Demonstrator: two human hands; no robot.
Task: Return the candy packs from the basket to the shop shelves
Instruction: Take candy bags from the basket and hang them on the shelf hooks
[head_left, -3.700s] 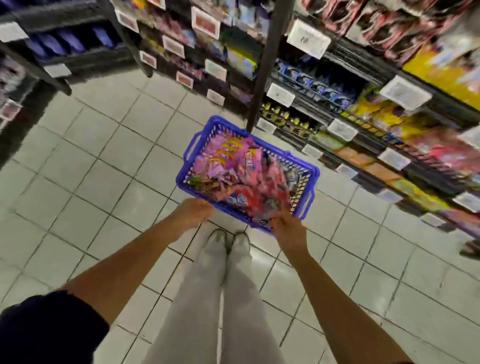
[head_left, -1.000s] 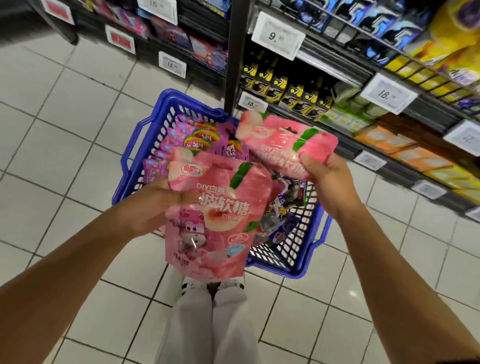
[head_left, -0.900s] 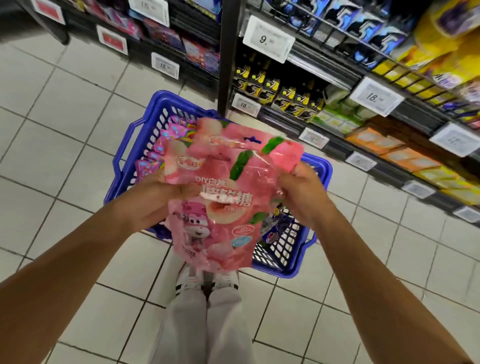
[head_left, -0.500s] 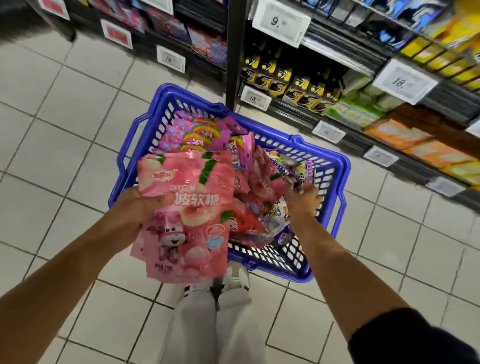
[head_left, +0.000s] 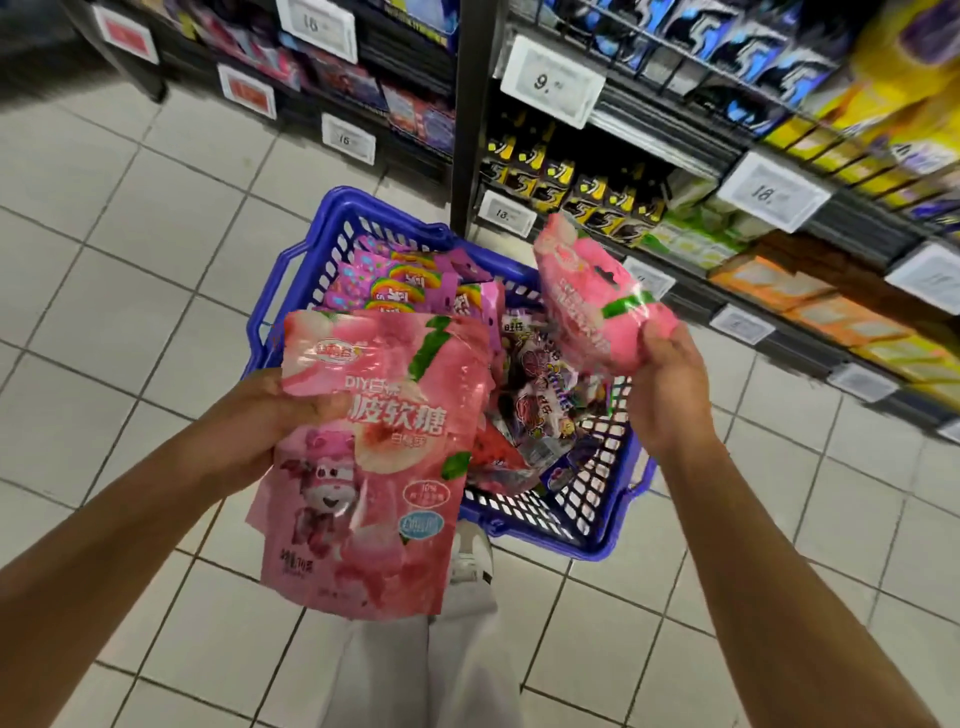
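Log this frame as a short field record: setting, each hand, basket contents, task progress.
setting: shop aisle, tiled floor, shelves with price tags
left hand: grip on pink peach candy packs
right hand: grip on another pink peach pack, raised above basket
blue basket: on floor, holds purple rainbow packs and others
progress: no held pack shelved yet

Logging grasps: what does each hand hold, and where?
Left hand grips pink peach candy packs at their left edge; right hand grips another pink pack by one end.
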